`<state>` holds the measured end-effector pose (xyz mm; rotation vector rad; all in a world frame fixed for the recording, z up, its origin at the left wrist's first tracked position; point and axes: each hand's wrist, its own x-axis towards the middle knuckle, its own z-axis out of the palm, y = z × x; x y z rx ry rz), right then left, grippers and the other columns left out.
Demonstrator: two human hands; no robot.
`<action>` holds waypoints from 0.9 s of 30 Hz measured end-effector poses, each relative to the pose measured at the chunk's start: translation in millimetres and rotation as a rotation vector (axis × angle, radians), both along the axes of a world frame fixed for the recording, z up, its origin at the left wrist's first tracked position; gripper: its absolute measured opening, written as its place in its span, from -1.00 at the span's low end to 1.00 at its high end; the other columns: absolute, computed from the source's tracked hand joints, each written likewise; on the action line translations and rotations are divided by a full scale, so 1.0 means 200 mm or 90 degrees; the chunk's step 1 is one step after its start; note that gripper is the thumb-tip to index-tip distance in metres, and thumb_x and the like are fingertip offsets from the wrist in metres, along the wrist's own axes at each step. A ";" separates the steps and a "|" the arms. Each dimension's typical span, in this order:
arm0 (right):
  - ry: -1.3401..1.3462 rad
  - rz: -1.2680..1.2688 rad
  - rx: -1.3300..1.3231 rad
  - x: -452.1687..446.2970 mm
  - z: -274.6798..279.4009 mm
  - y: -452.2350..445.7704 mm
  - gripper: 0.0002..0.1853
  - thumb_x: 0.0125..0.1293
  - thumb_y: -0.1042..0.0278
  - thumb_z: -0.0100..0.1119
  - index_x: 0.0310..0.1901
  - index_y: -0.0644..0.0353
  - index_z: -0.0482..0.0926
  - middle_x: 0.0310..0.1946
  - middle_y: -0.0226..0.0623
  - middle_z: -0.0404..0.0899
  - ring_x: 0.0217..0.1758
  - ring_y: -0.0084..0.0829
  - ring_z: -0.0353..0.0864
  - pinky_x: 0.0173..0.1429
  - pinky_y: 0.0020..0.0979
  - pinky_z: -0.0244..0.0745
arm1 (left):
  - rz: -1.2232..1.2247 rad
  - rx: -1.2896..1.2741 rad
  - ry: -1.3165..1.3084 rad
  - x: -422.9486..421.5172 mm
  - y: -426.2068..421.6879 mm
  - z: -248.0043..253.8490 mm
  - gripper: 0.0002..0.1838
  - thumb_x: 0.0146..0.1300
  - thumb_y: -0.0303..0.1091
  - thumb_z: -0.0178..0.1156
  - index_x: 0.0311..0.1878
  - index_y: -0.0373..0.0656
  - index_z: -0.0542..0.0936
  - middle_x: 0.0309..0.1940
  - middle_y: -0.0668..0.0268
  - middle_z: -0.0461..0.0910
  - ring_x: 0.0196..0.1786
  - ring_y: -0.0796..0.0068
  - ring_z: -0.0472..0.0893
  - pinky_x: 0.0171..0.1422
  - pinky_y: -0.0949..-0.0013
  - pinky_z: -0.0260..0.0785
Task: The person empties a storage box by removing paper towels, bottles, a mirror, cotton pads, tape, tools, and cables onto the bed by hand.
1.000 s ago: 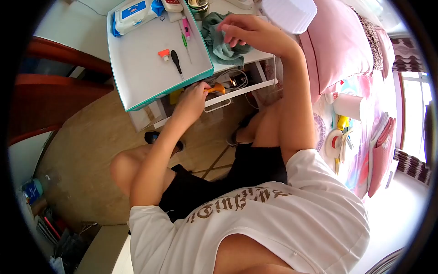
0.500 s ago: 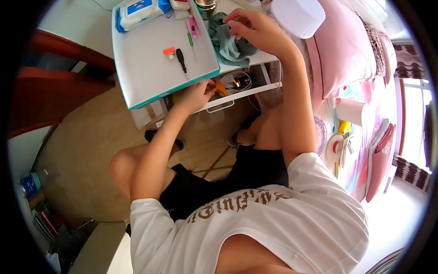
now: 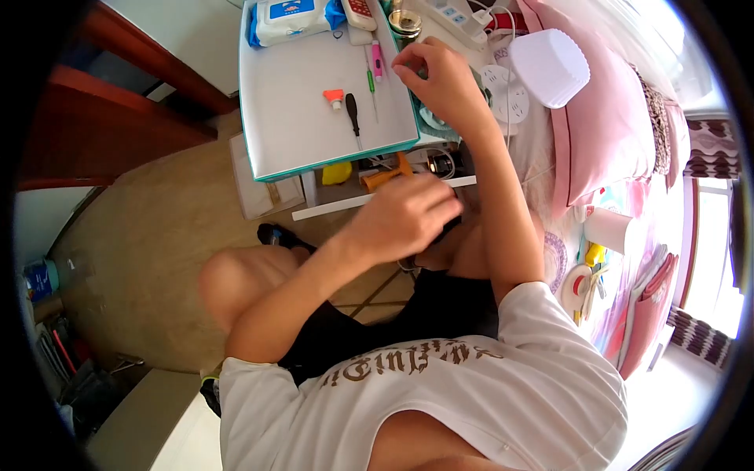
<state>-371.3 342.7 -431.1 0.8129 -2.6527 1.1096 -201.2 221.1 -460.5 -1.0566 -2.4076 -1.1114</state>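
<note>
My left hand [image 3: 408, 216], smeared by motion, is just in front of the open white drawer [image 3: 322, 210]. Inside the drawer lie an orange tool-like object [image 3: 386, 177], a yellow item [image 3: 337, 173] and a dark object with a cable [image 3: 441, 162]. My right hand [image 3: 444, 82], its fingers bent and apart, hovers beside the right edge of the teal-rimmed white box lid [image 3: 290, 118]. Beneath it a grey-green cloth [image 3: 430, 119] is mostly hidden. The lid holds a black screwdriver [image 3: 353, 114], an orange cap-like piece [image 3: 334, 98], a green-handled thin tool [image 3: 370, 81] and a pink tool [image 3: 378, 61].
A wipes pack [image 3: 294, 20] and a remote-like device [image 3: 360, 14] sit at the lid's far end. White power strips [image 3: 452, 17] and a white plastic container [image 3: 550, 69] are to the right. Beyond is a bed with a pink pillow [image 3: 605, 133] and a paper roll [image 3: 609, 229].
My left hand has left the orange object in the drawer and moved right and toward me. My right hand has lowered beside the lid. The view has shifted, revealing the power strips.
</note>
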 end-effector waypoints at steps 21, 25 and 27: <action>0.021 0.016 0.073 0.02 -0.06 -0.04 -0.85 0.35 0.33 0.33 -0.13 0.19 0.73 -0.37 -0.19 0.63 -0.33 -0.19 0.58 -0.16 -0.17 0.49 | 0.391 -0.162 -0.293 -0.25 -0.45 0.06 -0.73 0.35 -0.47 0.02 -0.28 -0.35 0.71 -0.37 -0.20 0.69 -0.22 -0.25 0.71 0.03 -0.09 0.55; -0.082 0.035 0.107 0.05 -0.01 -0.03 -0.80 0.38 0.32 0.31 -0.04 0.18 0.70 -0.32 -0.15 0.67 -0.30 -0.16 0.59 -0.12 -0.17 0.49 | 0.383 -0.166 -0.296 -0.22 -0.44 0.07 -0.76 0.35 -0.47 0.04 -0.28 -0.33 0.70 -0.38 -0.18 0.69 -0.23 -0.26 0.71 0.00 -0.09 0.57; -0.078 0.030 0.123 0.06 0.02 -0.03 -0.79 0.38 0.32 0.32 -0.01 0.16 0.69 -0.25 -0.13 0.66 -0.23 -0.14 0.60 -0.06 -0.16 0.51 | 0.382 -0.159 -0.295 -0.21 -0.43 0.08 -0.77 0.35 -0.48 0.06 -0.28 -0.33 0.70 -0.38 -0.18 0.69 -0.24 -0.26 0.71 -0.01 -0.09 0.57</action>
